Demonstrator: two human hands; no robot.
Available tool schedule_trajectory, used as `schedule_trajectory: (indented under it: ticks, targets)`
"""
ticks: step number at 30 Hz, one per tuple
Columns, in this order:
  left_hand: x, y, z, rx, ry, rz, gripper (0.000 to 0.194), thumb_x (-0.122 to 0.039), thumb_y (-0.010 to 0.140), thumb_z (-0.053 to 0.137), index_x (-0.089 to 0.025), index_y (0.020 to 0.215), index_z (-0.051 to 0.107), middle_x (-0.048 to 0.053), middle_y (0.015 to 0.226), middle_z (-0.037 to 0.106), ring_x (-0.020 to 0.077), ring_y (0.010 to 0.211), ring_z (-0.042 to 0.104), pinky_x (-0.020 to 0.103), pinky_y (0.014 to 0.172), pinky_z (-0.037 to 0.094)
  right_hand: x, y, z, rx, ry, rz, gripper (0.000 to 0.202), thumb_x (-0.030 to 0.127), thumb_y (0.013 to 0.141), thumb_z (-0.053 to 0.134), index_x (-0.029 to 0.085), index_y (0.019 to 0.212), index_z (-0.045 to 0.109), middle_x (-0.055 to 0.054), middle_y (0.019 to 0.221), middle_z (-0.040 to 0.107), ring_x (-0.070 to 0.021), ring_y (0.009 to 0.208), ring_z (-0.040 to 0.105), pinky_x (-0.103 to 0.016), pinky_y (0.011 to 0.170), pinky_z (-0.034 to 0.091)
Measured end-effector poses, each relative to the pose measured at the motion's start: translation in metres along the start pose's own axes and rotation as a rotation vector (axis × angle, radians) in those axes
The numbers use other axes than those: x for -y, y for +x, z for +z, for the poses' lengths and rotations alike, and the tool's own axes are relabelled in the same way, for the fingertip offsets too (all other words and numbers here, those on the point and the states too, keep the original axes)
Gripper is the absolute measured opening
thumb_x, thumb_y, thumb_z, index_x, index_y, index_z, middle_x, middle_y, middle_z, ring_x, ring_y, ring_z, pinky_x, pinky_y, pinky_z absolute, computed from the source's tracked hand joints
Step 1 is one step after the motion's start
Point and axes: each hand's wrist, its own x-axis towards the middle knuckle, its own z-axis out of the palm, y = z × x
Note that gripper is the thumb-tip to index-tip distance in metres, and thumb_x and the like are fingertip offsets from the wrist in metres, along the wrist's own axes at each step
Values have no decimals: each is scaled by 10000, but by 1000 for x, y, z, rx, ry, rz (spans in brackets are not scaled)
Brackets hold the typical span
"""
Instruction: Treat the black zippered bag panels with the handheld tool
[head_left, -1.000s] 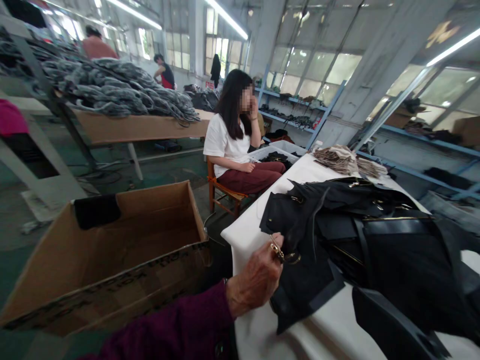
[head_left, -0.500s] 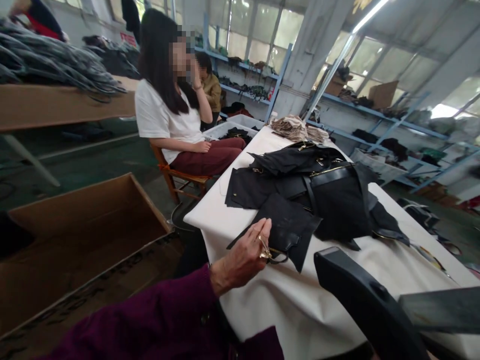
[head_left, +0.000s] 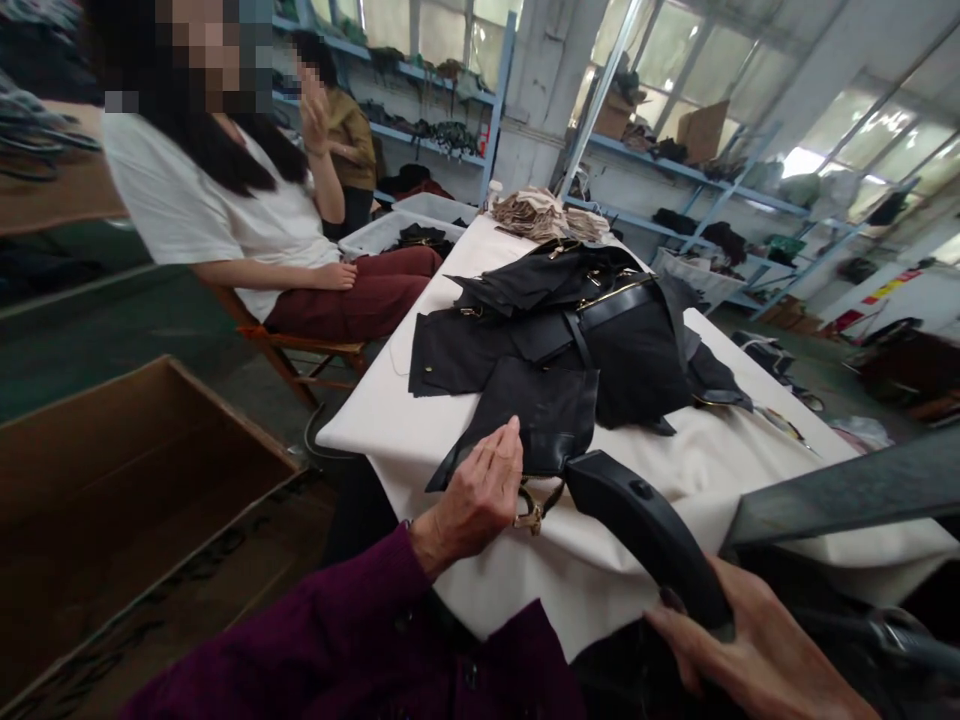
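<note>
My left hand is closed, its fingertips pinching the edge of a black fabric piece with a zip along its lower edge. A gold clasp on a short strap hangs just beside the fingers. At the lower right, my right hand is wrapped round the lower end of a curved black handle-like tool. Its tip reaches the corner of the fabric piece; whether they touch I cannot tell. More black bag pieces with gold zips lie piled just beyond.
A white-covered table bears the pile and a stack of beige pieces. A grey bar crosses at right. On the left stand an open cardboard box and a seated person in a white shirt. Scissors lie at the table's right.
The view has swung right and closer. My right hand has come into view on the curved black tool, whose tip is now nearer the fabric piece. The gold clasp now hangs below my left fingers.
</note>
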Motion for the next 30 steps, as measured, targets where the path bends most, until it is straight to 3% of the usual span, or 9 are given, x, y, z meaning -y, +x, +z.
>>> schedule_trajectory:
  ticks: [5,8,11,14,18,25,30]
  targets:
    - [-10,-1,12,36,-23,71,339,11,833,354,130,1092,537,351,1172,536,373,1114,545,437,872,538,-6,2,-11,-251,-27,34,379,559,727,493,213,575,510,-6,535,574,-153,506,547,-252,492,430]
    - [-18,-3,17,52,-44,85,345,16,819,358,128,1079,555,341,1155,554,374,1100,555,440,871,538,-12,-5,-16,-313,-17,54,417,594,721,496,215,545,512,-11,499,572,-157,467,546,-260,463,422]
    - [-20,-3,20,50,-53,74,350,16,812,366,128,1083,556,339,1157,555,376,1098,555,439,873,537,-17,-16,-12,-284,-13,71,419,610,710,504,217,566,516,-12,509,579,-158,463,554,-254,446,432]
    - [-20,-4,23,47,-69,65,346,7,819,371,128,1087,553,345,1157,553,376,1104,552,442,887,530,-19,-22,-1,-163,-38,88,378,571,764,492,214,643,523,4,561,592,-142,499,564,-232,469,441]
    - [-21,-8,24,17,-100,20,344,-9,832,354,111,1074,566,331,1137,574,360,1097,563,438,897,525,-14,-6,9,-21,-32,66,337,522,796,467,208,679,500,13,576,585,-136,531,551,-235,504,427]
    - [-35,-20,24,47,-128,-4,365,-49,848,332,81,1097,565,292,1143,592,332,1123,553,427,939,504,-5,35,-7,-178,-13,33,483,640,758,453,194,582,513,2,519,540,-136,483,501,-250,466,376]
    - [-34,-19,27,12,-133,-37,369,-28,845,316,86,1100,558,304,1145,585,332,1127,550,429,919,517,-19,7,-15,-163,-102,65,507,647,761,422,200,533,497,-12,549,564,-146,519,541,-247,505,424]
